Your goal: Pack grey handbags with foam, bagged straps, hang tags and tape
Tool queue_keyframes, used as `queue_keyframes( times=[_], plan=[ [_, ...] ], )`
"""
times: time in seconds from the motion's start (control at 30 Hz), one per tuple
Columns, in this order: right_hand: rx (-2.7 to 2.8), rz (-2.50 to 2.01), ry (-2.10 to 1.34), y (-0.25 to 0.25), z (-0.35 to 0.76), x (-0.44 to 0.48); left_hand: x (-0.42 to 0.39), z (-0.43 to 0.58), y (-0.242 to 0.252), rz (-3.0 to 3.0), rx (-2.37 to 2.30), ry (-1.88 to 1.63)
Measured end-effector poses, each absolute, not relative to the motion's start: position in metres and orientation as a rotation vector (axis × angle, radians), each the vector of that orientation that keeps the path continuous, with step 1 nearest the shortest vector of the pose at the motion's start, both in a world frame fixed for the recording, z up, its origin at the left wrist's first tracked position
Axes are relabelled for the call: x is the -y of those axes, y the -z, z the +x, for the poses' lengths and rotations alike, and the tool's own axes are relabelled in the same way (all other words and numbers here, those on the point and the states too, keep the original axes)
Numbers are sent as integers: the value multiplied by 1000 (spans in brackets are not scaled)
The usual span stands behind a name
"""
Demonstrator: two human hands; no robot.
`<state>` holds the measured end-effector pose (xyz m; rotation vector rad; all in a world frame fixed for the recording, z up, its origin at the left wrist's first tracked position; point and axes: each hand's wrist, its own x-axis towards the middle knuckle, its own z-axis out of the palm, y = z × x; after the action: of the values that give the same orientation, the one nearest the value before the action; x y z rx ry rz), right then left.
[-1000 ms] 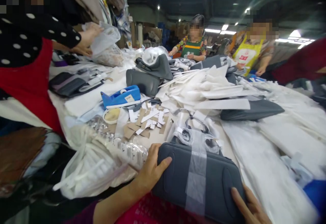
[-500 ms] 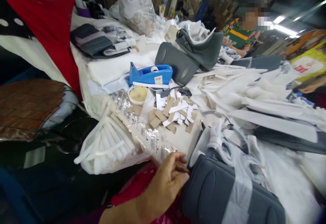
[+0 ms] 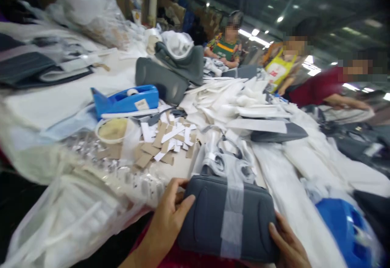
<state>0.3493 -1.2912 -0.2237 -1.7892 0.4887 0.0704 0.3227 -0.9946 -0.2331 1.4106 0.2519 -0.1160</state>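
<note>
A dark grey handbag [image 3: 204, 215] is at the table's near edge, with a whitish translucent wrapping strip [image 3: 233, 211] running down its middle. My left hand [image 3: 172, 209] grips its left side, thumb on the front and fingers behind. On the opposite side, my right hand [image 3: 288, 239] holds the lower right edge, its thumb against the front face. Wrapped straps and hardware [image 3: 225, 162] lie bunched behind the bag's top. Left of them is a pile of white and brown paper strips [image 3: 166, 140].
A blue tape dispenser [image 3: 128, 99] stands behind a round tub [image 3: 112, 130]. Another grey bag [image 3: 179, 63] and white sheets [image 3: 225, 101] lie farther back. A second blue dispenser [image 3: 344, 227] is at right. Several people work around the table, including one in a yellow apron [image 3: 280, 71].
My view has swung to the right. My left hand, earlier beside the handbag, now grips its left side. My right hand has come into view on its right side.
</note>
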Motion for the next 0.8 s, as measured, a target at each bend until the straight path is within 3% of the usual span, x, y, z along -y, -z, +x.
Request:
queue_keyframes(
  times=[0.13,0.27,0.37,0.47,0.63,0.8],
  plan=[
    [-489,-1587,-14,208,348,1271,985,353,209,2135,-130,-201],
    [-385,-1564,-54,213,350,1280,1030,405,151,2590,344,-628],
    [-367,-1555,-39,228,350,1290,1097,451,123,2651,862,-464],
    [-385,-1460,-58,238,348,1293,1156,490,129,2567,1247,-195],
    [-454,-1068,-119,236,340,1297,1187,519,164,2466,1477,300],
    [-409,-912,-196,238,332,1312,1177,523,170,2414,1533,455]
  ],
)
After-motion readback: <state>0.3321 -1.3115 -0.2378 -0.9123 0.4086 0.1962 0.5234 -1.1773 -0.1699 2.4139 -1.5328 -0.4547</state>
